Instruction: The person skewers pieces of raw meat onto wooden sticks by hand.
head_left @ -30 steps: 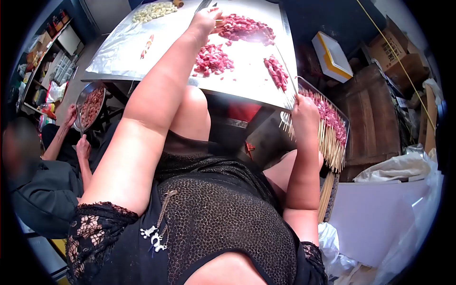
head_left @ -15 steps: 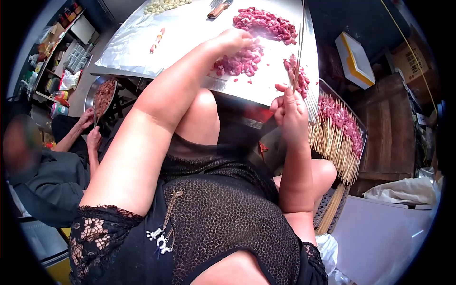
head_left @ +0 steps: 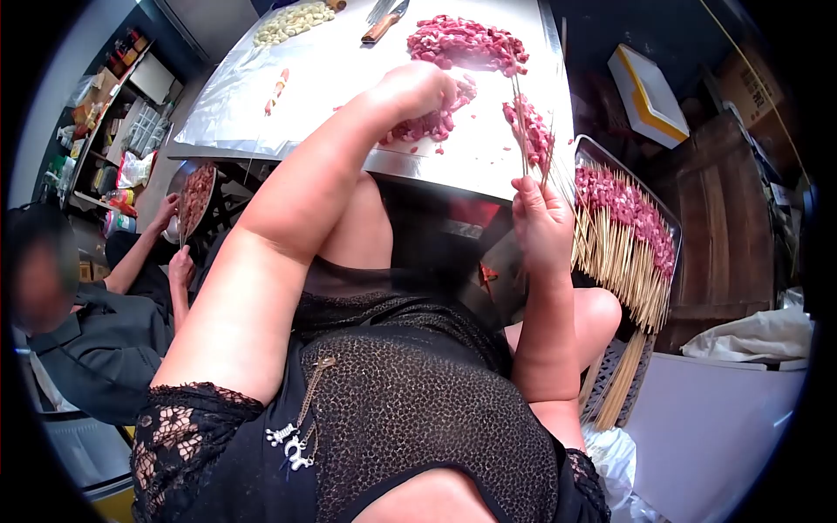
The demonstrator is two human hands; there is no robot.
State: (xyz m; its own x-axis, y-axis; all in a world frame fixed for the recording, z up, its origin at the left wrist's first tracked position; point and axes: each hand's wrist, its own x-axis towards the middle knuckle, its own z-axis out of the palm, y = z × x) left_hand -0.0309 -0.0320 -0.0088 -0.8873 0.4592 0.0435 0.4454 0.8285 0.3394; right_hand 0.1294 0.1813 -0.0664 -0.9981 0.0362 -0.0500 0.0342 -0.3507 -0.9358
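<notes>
My left hand [head_left: 425, 87] is over the middle pile of cut red meat [head_left: 427, 126] on the white table [head_left: 349, 78]; its fingertips are hidden by the hand and glare. Near the table's right front corner, my right hand [head_left: 544, 218] is closed round several thin sticks [head_left: 521, 131] that point up and away. Beyond those sticks lies a smaller heap of meat [head_left: 534, 131]. A larger meat pile [head_left: 466, 42] sits farther back. To the right, a metal tray [head_left: 582, 144] holds many meat skewers [head_left: 623, 213] in a row.
Pale pieces [head_left: 295, 23], a wooden-handled knife [head_left: 384, 24] and one small skewer [head_left: 277, 91] lie on the table. At the left, a co-worker [head_left: 105, 340] works over a metal bowl of meat [head_left: 199, 193]. Bare sticks [head_left: 621, 379] stand by my right knee. A white-yellow box [head_left: 647, 96] is at the right.
My left hand has come down from near the far pile and knife to the middle pile. My right hand still holds sticks, with its fingers now closer together than half a second ago.
</notes>
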